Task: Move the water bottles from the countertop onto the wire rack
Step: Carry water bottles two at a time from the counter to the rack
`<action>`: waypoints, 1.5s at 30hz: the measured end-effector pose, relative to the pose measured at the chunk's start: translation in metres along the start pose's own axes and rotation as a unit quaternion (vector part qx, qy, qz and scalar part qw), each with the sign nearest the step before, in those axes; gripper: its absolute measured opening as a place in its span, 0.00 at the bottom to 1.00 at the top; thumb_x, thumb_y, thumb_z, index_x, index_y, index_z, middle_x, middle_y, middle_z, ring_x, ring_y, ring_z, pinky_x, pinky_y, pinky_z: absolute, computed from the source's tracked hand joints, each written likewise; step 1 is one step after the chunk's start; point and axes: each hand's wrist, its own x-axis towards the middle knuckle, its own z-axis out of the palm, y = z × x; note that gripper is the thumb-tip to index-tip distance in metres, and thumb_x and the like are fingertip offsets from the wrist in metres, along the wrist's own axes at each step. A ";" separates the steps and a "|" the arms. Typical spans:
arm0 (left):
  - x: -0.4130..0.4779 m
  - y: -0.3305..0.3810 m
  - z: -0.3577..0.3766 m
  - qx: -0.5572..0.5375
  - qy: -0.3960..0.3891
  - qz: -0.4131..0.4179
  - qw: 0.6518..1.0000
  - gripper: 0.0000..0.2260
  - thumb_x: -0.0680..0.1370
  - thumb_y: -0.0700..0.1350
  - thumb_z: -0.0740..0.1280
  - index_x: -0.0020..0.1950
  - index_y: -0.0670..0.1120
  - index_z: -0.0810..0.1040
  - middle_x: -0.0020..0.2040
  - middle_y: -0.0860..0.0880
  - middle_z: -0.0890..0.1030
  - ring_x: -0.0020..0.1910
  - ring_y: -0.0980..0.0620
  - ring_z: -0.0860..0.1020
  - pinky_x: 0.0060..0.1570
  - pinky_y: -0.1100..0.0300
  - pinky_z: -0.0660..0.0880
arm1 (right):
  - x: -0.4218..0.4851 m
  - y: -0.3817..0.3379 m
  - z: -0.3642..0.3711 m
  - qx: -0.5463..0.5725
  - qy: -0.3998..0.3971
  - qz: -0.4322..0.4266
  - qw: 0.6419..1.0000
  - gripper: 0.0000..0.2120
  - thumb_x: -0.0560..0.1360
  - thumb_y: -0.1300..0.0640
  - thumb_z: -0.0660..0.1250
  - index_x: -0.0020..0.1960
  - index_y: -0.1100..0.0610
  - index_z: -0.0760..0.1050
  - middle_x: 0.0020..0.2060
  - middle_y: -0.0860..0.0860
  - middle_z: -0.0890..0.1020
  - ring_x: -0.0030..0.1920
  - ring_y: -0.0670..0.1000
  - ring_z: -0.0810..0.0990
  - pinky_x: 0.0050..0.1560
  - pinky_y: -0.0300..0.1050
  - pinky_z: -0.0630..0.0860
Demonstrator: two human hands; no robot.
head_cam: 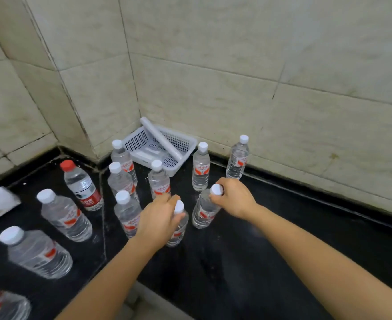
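2 bottles are being gripped at once on the black countertop (282,227), 1 per hand, near their necks. The left hand (158,218) is being closed around the shoulder of a white-capped bottle (179,224), with the cap showing just past the thumb side; the right hand (234,197) is being closed around the neck of a second white-capped bottle (205,210), with its cap protruding between the fingers. Both bottles are being kept roughly upright, tilted slightly, and whether their bases are touching the counter cannot be told. Both forearms are being extended forward and inward from the lower edge of the view, wrists nearly straight, palms turned down and toward each other. For a clean lift, the grip is probably best being kept low on the neck, under the cap flange, so the weight is hanging straight; each bottle should be raised vertically before being carried sideways, since neighbouring white-capped bottles (125,213) are standing just beside the left hand and could be knocked. A red-capped bottle (82,185) and several more are being left standing farther left and behind, near a white plastic basket (160,148) in the tiled corner. The wire rack is not being shown in this view, so its direction cannot be judged.
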 end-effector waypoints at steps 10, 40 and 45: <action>-0.031 0.135 -0.005 -0.089 -0.031 0.163 0.982 0.08 0.73 0.53 0.67 0.49 0.52 0.74 0.41 0.52 0.72 0.45 0.52 0.72 0.42 0.53 0.71 | -0.159 0.082 -0.092 -0.004 0.000 0.060 0.998 0.12 0.64 0.49 0.71 0.43 0.55 0.80 0.38 0.51 0.83 0.41 0.54 0.81 0.40 0.53 0.79; -0.151 0.771 0.039 -0.405 -0.044 0.393 0.824 0.15 0.69 0.41 0.72 0.54 0.53 0.82 0.45 0.54 0.81 0.40 0.59 0.77 0.47 0.56 0.76 | -0.610 0.410 -0.443 0.010 0.355 0.202 0.913 0.13 0.64 0.54 0.72 0.31 0.61 0.72 0.25 0.50 0.69 0.27 0.46 0.65 0.30 0.43 0.60; -0.139 0.872 0.047 -0.432 -0.044 0.429 0.792 0.16 0.69 0.42 0.72 0.55 0.53 0.81 0.46 0.58 0.81 0.39 0.62 0.76 0.43 0.65 0.74 | -0.644 0.465 -0.503 0.007 0.391 0.213 0.895 0.12 0.65 0.56 0.72 0.31 0.62 0.73 0.26 0.50 0.68 0.27 0.45 0.65 0.32 0.44 0.60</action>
